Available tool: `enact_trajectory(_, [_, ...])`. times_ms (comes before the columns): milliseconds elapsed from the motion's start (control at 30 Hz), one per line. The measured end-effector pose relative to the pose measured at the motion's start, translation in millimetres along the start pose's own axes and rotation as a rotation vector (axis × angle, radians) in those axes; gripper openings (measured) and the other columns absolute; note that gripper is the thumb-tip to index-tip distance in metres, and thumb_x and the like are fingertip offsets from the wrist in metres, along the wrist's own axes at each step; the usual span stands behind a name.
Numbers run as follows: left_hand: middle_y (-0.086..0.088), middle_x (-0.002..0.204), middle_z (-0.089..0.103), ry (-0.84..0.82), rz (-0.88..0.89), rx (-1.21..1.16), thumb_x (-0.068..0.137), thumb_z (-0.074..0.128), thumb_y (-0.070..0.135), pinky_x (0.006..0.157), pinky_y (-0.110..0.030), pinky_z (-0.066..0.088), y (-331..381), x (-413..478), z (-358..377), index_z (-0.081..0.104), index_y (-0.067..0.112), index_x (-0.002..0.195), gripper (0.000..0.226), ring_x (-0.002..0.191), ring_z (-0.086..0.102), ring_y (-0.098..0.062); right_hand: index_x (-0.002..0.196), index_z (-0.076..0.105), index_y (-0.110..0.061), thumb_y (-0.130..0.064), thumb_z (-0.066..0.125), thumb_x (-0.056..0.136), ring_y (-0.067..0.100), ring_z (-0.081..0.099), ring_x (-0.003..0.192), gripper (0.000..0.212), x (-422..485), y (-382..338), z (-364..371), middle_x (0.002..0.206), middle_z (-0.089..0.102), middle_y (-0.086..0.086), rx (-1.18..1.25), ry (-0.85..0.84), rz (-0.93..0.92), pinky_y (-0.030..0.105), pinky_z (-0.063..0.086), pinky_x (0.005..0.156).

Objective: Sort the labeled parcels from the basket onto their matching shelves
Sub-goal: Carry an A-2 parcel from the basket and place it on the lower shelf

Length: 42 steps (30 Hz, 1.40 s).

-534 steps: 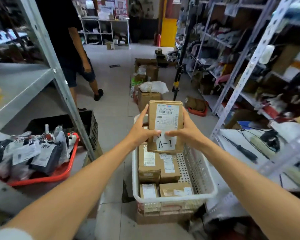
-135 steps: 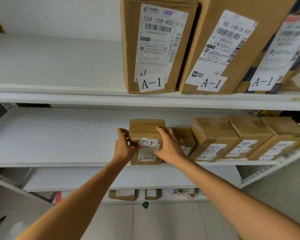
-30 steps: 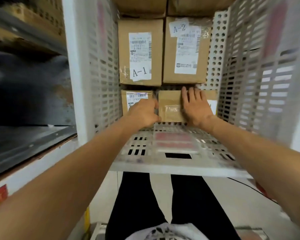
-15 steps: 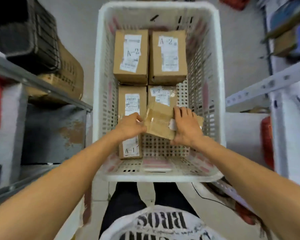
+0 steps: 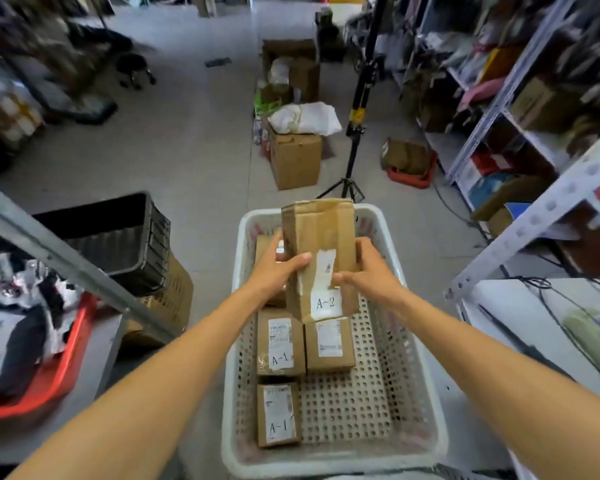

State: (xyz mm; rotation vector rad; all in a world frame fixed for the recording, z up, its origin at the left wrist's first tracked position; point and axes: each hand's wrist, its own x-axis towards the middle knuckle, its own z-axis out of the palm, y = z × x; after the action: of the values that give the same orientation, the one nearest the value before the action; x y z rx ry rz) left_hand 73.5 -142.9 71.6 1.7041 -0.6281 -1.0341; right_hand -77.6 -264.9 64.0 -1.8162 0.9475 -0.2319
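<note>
I hold a brown cardboard parcel (image 5: 321,244) labelled A-2 upright above the white perforated basket (image 5: 388,358). My left hand (image 5: 278,271) grips its left side, thumb across the front. My right hand (image 5: 369,271) grips its right side. In the basket lie two parcels marked A-1 (image 5: 279,344) (image 5: 278,415), one beside them (image 5: 329,344) whose mark I cannot read, and another partly hidden behind my left hand.
A grey shelf post (image 5: 66,261) and a red tray of bagged goods (image 5: 42,368) stand at the left, with a black crate (image 5: 125,237) behind. Metal shelving (image 5: 534,216) lines the right. Cardboard boxes (image 5: 295,157) and a tripod (image 5: 352,157) stand on the floor ahead.
Both hands have lifted the parcel out of the basket and turned it upright, so its A-2 label faces me. My view has tilted up from the basket toward the aisle.
</note>
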Motion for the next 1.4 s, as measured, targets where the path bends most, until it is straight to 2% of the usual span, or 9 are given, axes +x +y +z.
enact_trajectory(167, [-0.005, 0.150, 0.033, -0.052, 0.142, 0.022, 0.088, 0.066, 0.025, 0.104, -0.045, 0.043, 25.6, -5.1, -14.4, 0.003, 0.049, 0.147, 0.090, 0.131, 0.043, -0.025, 0.121, 0.046, -0.022, -0.011, 0.068, 0.084, 0.000, 0.061, 0.089, 0.044, -9.6, -34.7, -1.2, 0.112, 0.061, -0.005, 0.081, 0.157, -0.030, 0.014, 0.047, 0.066])
enact_trajectory(333, [-0.005, 0.145, 0.040, -0.084, 0.193, -0.038, 0.087, 0.068, 0.020, 0.077, -0.027, 0.056, 32.5, -9.2, -37.2, 0.012, 0.048, 0.147, 0.087, 0.107, 0.058, -0.010, 0.120, 0.048, -0.024, -0.017, 0.065, 0.086, 0.003, 0.057, 0.089, 0.039, -27.6, -60.5, 0.8, 0.102, 0.058, -0.010, 0.056, 0.289, -0.040, 0.011, 0.045, 0.064])
enact_trajectory(500, [-0.009, 0.142, 0.045, -0.149, 0.219, -0.003, 0.084, 0.071, 0.018, 0.081, -0.034, 0.056, 39.2, -26.6, -43.1, 0.021, 0.047, 0.145, 0.084, 0.115, 0.057, -0.020, 0.116, 0.051, -0.020, -0.017, 0.066, 0.085, 0.014, 0.059, 0.093, 0.034, -56.4, -75.1, 2.5, 0.103, 0.060, 0.003, 0.017, 0.376, -0.010, 0.030, 0.051, 0.079])
enact_trajectory(667, [-0.006, 0.134, 0.052, -0.176, 0.286, 0.029, 0.081, 0.073, 0.010, 0.087, -0.043, 0.056, 43.1, -51.8, -34.9, 0.026, 0.044, 0.144, 0.085, 0.116, 0.057, -0.018, 0.114, 0.050, -0.026, -0.014, 0.070, 0.081, -0.003, 0.056, 0.081, 0.040, -94.1, -80.4, -5.5, 0.094, 0.057, -0.017, -0.034, 0.400, -0.062, 0.006, 0.043, 0.056])
enact_trajectory(800, [0.009, 0.112, 0.056, -0.185, 0.335, 0.098, 0.080, 0.075, 0.017, 0.084, -0.042, 0.056, 45.2, -78.0, -26.2, 0.027, 0.048, 0.141, 0.084, 0.104, 0.054, -0.001, 0.123, 0.049, -0.022, -0.020, 0.071, 0.079, 0.006, 0.056, 0.086, 0.049, -137.6, -75.7, -16.4, 0.103, 0.057, -0.004, -0.119, 0.420, -0.038, 0.020, 0.045, 0.069])
enact_trajectory(900, [0.013, 0.113, 0.055, -0.197, 0.354, 0.091, 0.079, 0.076, 0.017, 0.090, -0.047, 0.053, 43.5, -108.3, -14.5, 0.030, 0.052, 0.137, 0.082, 0.107, 0.054, -0.002, 0.128, 0.047, -0.019, -0.022, 0.070, 0.079, 0.016, 0.056, 0.091, 0.055, -183.9, -62.9, -21.3, 0.108, 0.056, 0.002, -0.193, 0.420, 0.016, 0.029, 0.046, 0.076])
enact_trajectory(1067, [0.004, 0.125, 0.056, -0.261, 0.393, 0.133, 0.078, 0.077, 0.019, 0.093, -0.044, 0.050, 25.7, -170.6, 14.3, 0.027, 0.047, 0.142, 0.086, 0.117, 0.052, -0.016, 0.129, 0.048, -0.013, -0.015, 0.069, 0.077, 0.018, 0.054, 0.089, 0.057, -273.1, -36.9, -23.6, 0.108, 0.057, 0.006, -0.256, 0.482, 0.064, 0.026, 0.043, 0.073])
enact_trajectory(1200, [0.019, 0.112, 0.054, -0.349, 0.415, 0.120, 0.078, 0.077, 0.019, 0.072, -0.024, 0.052, 6.3, -221.0, 47.7, 0.030, 0.048, 0.139, 0.082, 0.104, 0.053, 0.002, 0.124, 0.049, -0.015, -0.015, 0.070, 0.077, 0.016, 0.054, 0.087, 0.051, -342.5, -17.0, -23.7, 0.109, 0.058, 0.006, -0.274, 0.519, 0.104, 0.026, 0.043, 0.072])
enact_trajectory(1400, [0.000, 0.114, 0.060, -0.534, 0.417, 0.159, 0.080, 0.075, 0.014, 0.079, -0.032, 0.053, -20.1, -283.4, 120.8, 0.034, 0.047, 0.137, 0.077, 0.103, 0.059, -0.010, 0.126, 0.049, -0.012, -0.020, 0.069, 0.082, 0.019, 0.057, 0.095, 0.049, -442.4, 13.2, -22.7, 0.112, 0.059, 0.008, -0.212, 0.614, 0.189, 0.032, 0.048, 0.078])
